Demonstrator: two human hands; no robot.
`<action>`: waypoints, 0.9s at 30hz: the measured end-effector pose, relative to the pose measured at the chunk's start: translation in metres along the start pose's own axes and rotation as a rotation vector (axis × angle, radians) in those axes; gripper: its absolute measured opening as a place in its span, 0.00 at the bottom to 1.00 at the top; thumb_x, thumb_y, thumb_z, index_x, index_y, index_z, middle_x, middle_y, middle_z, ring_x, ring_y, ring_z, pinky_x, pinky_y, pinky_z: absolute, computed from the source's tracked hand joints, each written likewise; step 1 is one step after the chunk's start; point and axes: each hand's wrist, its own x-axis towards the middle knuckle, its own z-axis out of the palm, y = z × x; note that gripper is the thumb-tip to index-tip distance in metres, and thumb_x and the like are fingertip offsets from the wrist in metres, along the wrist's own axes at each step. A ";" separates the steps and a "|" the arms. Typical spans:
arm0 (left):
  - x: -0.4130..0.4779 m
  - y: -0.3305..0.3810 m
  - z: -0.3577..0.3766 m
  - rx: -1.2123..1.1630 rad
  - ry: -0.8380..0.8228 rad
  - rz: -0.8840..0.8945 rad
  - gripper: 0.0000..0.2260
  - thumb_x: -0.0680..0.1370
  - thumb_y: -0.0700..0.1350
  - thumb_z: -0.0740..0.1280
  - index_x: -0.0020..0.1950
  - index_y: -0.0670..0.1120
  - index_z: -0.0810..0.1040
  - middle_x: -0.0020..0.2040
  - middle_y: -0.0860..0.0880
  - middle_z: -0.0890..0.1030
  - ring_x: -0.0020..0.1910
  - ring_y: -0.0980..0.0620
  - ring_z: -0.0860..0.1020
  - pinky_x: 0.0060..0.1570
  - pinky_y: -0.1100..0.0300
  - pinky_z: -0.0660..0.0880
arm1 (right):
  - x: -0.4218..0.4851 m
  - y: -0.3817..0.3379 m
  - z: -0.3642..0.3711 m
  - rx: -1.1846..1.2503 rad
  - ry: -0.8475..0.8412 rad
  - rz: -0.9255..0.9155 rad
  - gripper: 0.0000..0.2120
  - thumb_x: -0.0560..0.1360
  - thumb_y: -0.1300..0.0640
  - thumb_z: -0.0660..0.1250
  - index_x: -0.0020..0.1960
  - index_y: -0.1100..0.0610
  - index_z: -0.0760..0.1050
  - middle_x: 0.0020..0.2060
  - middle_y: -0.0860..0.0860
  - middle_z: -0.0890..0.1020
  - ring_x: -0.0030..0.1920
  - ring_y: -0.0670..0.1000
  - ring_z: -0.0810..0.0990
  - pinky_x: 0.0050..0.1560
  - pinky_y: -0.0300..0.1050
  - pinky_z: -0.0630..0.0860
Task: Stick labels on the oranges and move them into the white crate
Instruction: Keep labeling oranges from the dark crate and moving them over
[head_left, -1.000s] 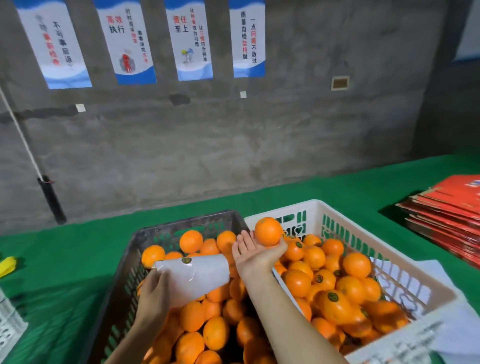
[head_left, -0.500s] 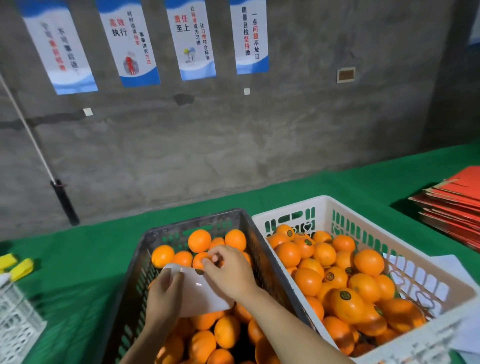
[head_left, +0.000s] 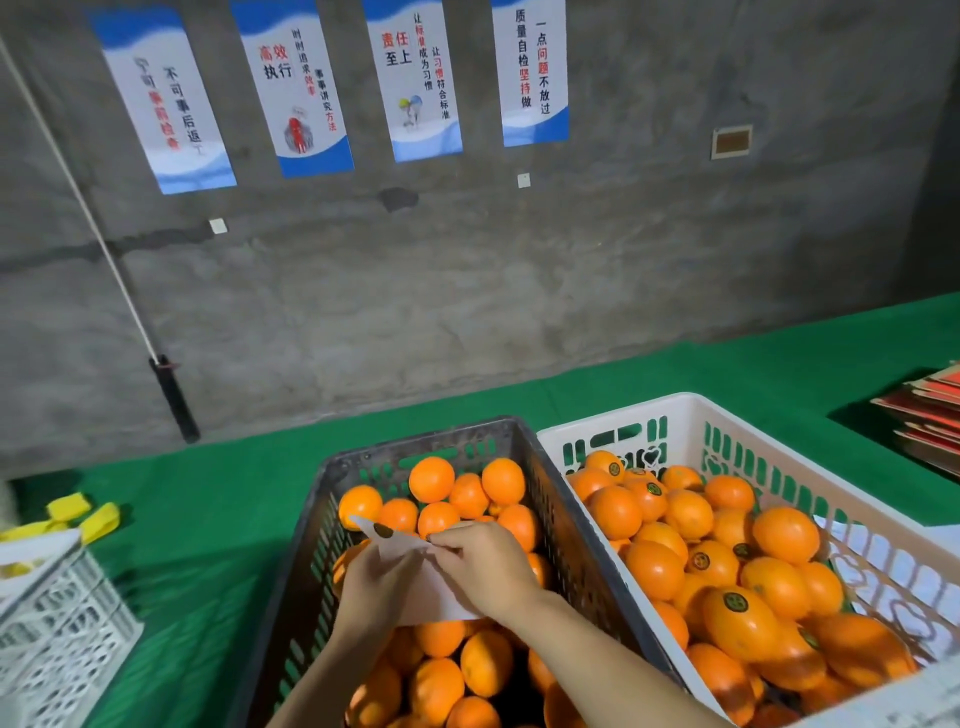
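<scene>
Grip: we hold the label sheet (head_left: 395, 545) over the unlabelled-orange crate (head_left: 415, 441).
Right of grip: labelled-orange crate (head_left: 623, 410), touching that crate.
Far left of grip: lattice basket (head_left: 57, 639).

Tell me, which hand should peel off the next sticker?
Probably the right hand. Its fingertips pinch the label sheet right beside the dark sticker, while the left hand is busy holding that sheet over the dark crate.
</scene>
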 end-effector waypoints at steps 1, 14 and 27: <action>-0.001 -0.001 0.001 0.011 -0.007 0.018 0.13 0.79 0.40 0.70 0.36 0.48 0.74 0.30 0.58 0.80 0.29 0.63 0.77 0.32 0.59 0.67 | 0.000 -0.001 -0.001 0.032 -0.017 0.005 0.14 0.82 0.51 0.63 0.50 0.58 0.83 0.38 0.54 0.80 0.37 0.46 0.72 0.37 0.43 0.68; 0.001 -0.003 -0.011 0.082 -0.069 0.018 0.09 0.78 0.39 0.69 0.38 0.39 0.78 0.32 0.44 0.81 0.32 0.48 0.79 0.34 0.52 0.72 | 0.001 0.001 -0.011 0.615 -0.296 0.269 0.16 0.78 0.56 0.67 0.35 0.63 0.76 0.30 0.57 0.73 0.30 0.49 0.69 0.34 0.45 0.67; 0.003 0.001 -0.017 0.109 0.218 0.032 0.10 0.83 0.47 0.65 0.57 0.41 0.79 0.47 0.42 0.82 0.44 0.48 0.79 0.42 0.45 0.78 | -0.001 0.026 0.002 0.240 0.038 0.549 0.13 0.77 0.53 0.70 0.35 0.55 0.77 0.33 0.51 0.80 0.38 0.54 0.79 0.41 0.48 0.76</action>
